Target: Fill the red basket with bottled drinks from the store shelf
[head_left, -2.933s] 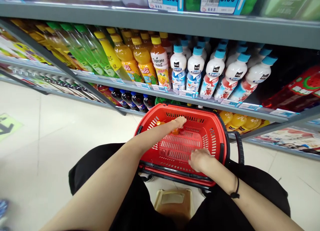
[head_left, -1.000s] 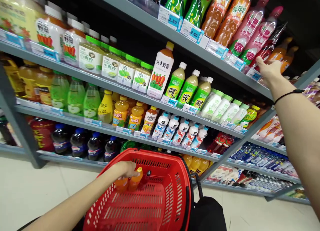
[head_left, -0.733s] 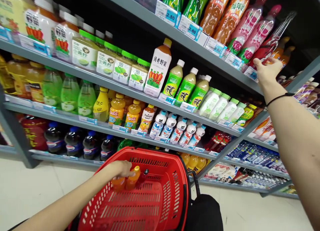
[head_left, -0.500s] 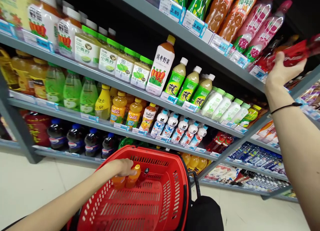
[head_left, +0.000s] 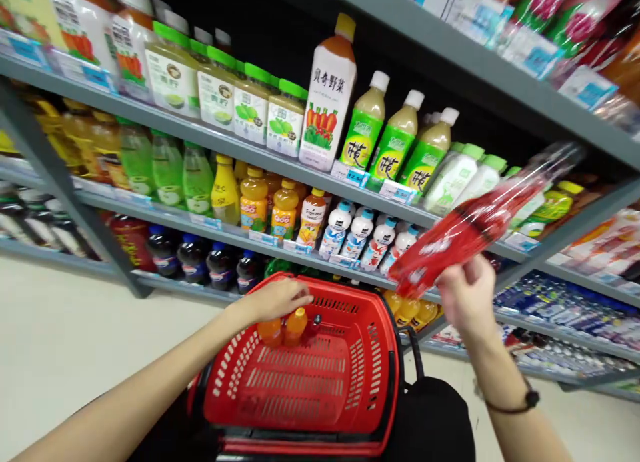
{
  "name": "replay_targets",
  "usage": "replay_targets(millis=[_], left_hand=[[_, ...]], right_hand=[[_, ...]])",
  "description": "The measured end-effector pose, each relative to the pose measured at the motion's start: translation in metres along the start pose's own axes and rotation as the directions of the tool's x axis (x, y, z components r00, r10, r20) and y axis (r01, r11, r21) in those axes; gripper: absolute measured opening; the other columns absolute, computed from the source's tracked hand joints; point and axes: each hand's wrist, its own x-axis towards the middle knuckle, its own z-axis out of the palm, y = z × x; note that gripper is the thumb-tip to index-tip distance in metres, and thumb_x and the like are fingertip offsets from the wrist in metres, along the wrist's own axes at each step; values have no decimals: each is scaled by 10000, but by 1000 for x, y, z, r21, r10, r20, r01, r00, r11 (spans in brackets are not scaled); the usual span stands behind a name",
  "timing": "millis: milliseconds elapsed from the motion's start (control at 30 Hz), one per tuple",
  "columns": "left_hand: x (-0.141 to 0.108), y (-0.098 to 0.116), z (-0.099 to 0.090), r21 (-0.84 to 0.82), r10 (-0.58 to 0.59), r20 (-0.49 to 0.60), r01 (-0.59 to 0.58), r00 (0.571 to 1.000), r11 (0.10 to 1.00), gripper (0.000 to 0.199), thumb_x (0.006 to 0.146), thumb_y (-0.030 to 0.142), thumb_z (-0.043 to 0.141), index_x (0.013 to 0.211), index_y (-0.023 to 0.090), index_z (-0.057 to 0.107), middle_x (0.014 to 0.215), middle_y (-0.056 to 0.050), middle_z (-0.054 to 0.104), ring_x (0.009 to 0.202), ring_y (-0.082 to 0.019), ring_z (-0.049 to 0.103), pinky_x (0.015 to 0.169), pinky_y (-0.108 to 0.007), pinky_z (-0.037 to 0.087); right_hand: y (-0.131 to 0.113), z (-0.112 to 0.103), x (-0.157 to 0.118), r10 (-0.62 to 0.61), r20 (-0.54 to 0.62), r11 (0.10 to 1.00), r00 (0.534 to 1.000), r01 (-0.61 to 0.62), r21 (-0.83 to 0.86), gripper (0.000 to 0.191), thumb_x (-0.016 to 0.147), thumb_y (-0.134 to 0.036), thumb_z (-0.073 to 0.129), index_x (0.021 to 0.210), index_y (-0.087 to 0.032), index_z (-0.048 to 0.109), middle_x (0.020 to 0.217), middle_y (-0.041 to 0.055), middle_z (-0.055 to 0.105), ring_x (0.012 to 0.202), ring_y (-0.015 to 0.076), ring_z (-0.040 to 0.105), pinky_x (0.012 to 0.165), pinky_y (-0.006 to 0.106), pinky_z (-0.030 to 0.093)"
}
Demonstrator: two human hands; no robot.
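My right hand (head_left: 469, 291) is closed round the lower part of a red-wrapped plastic drink bottle (head_left: 463, 232), smeared by motion. The bottle tilts in front of the shelves, its clear end up and to the right. Over the back left of the red shopping basket (head_left: 367, 432), my left hand (head_left: 280, 298) hovers with its fingers loosely stretched and nothing visible in them. Just below it, two small orange drink bottles (head_left: 295, 327) (head_left: 271, 331) stand inside the basket.
Shelves (head_left: 220, 135) of bottled drinks rise ahead, with a tall carrot juice bottle (head_left: 327, 95) among them. A protruding upper shelf edge (head_left: 480, 45) hangs at the top right. A black covered knee (head_left: 425, 422) is right of the basket; pale floor tiles (head_left: 55, 342) lie left.
My right hand has brought the red bottle down and left from the upper right shelf to above the basket's right side. The left hand sits slightly higher over the orange bottles. The view has shifted.
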Motion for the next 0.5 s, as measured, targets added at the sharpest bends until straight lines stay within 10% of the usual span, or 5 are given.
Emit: replay_targets(millis=[167, 333, 500], left_hand=[[-16, 61, -17, -409, 19, -217, -109, 976, 906, 588, 1083, 569, 282, 1143, 161, 701, 1150, -96, 741, 1074, -225, 677, 970, -307, 475], [-23, 80, -6, -638, 3, -79, -53, 997, 768, 559, 1037, 624, 419, 1134, 146, 692, 1200, -94, 724, 1102, -231, 669, 988, -320, 478], [-18, 77, 19, -709, -16, -120, -74, 993, 701, 478, 857, 520, 766, 1105, 126, 654, 1119, -100, 728, 985, -217, 681, 895, -327, 510]], right_hand=[[77, 30, -105, 461, 350, 863, 816, -504, 39, 599, 715, -599, 923, 1120, -206, 722, 1110, 122, 769, 1007, 272, 751, 934, 362, 619], [125, 44, -144, 669, 436, 675, 602, -738, -15, 644, 696, -595, 928, 1157, -197, 719, 1252, 142, 731, 1138, 300, 716, 1106, 461, 536], [138, 42, -158, 716, 425, 617, 554, -787, -14, 565, 674, -508, 961, 1099, -199, 754, 1189, 125, 752, 1102, 287, 724, 1059, 434, 563]])
